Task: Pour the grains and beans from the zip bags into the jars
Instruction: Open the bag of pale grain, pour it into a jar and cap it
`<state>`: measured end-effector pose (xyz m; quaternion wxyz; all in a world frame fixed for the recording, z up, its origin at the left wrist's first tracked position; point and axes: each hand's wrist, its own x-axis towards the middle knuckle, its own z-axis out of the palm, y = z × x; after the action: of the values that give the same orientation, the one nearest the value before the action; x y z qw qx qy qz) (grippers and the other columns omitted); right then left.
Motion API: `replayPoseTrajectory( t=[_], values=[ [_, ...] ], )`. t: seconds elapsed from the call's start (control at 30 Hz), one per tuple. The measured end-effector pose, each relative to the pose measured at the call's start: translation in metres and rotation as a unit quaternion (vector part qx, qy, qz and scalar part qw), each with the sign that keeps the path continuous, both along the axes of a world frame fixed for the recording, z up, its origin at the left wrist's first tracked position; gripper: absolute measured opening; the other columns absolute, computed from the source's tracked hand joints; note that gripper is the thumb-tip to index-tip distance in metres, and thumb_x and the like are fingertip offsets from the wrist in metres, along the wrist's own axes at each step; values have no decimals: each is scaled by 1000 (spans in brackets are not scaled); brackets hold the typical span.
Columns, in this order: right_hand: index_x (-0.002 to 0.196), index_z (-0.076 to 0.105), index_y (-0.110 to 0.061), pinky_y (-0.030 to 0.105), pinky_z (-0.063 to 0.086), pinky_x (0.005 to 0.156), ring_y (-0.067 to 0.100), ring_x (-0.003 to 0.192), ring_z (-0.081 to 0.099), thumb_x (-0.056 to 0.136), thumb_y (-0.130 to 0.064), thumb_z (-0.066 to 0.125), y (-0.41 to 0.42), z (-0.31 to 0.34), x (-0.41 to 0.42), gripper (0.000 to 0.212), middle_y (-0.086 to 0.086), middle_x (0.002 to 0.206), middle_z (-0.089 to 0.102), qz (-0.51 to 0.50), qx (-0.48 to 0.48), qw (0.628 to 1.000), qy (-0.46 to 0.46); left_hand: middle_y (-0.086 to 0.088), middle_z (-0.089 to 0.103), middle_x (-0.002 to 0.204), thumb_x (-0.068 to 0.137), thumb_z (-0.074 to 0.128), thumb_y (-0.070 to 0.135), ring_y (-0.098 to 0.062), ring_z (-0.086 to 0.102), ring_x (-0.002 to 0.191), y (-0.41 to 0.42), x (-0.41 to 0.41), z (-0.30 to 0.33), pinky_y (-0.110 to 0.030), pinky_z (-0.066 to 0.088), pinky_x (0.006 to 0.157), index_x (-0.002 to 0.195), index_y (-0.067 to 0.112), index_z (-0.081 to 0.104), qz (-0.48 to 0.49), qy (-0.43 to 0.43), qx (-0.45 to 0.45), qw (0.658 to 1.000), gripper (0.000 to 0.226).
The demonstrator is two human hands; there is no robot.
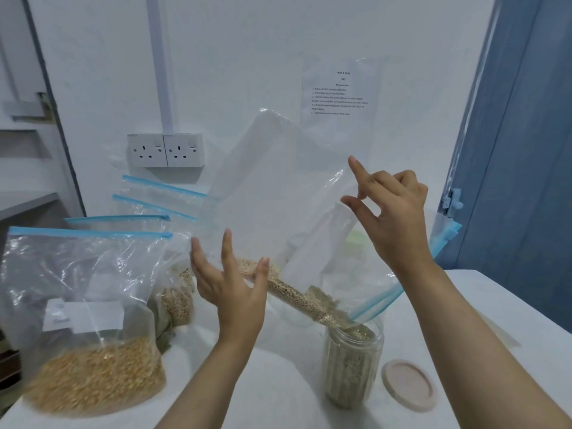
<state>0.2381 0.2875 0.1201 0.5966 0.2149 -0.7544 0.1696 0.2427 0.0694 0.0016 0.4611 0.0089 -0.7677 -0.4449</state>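
Left hand (230, 287) raised, fingers spread straight; right hand (391, 216) higher, fingers curled, forefinger extended.

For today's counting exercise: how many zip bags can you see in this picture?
5. One tilted over the jar, pouring; one front left holding yellow grain; one behind it; two leaning by the wall socket. More may be hidden behind.

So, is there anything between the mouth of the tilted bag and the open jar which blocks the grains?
Nothing visible does. The bag's mouth sits right above the jar, whose lid lies beside it on the table, and the grains slide straight in.
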Motion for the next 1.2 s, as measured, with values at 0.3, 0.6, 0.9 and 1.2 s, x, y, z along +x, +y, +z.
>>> replayPoseTrajectory(
  t=[0.3,0.6,0.9,1.2],
  values=[
    [137,58,-20,34,26,80,16,86,45,93,-26,68,-6,-3,8,46,-7,89,63,9,4,1000,5,9,5,165,84,59,56,-17,23,149,-6,5,4,-41,25,118,149,57,-6,-219,-116,240,938,92],
    [141,53,-24,36,26,82,17,90,46,94,-29,67,-4,-6,12,49,-6,92,64,-1,-7,1000,-7,10,41,145,95,64,26,19,50,103,-4,2,21,-20,36,94,153,44,-2,-220,-83,257,937,90],
    [141,50,-26,39,30,81,21,88,50,94,-28,67,-2,0,13,50,-5,92,64,7,-22,1000,-12,9,42,143,97,62,21,29,49,93,-5,1,32,-14,35,85,155,41,-2,-225,-68,251,939,89],
    [142,50,-27,38,30,81,19,90,49,94,-28,67,-6,-1,11,51,-5,93,64,8,-19,1000,-15,9,42,144,96,62,22,28,47,91,-7,3,35,-24,33,93,156,38,-2,-229,-71,251,938,89]
  ],
)
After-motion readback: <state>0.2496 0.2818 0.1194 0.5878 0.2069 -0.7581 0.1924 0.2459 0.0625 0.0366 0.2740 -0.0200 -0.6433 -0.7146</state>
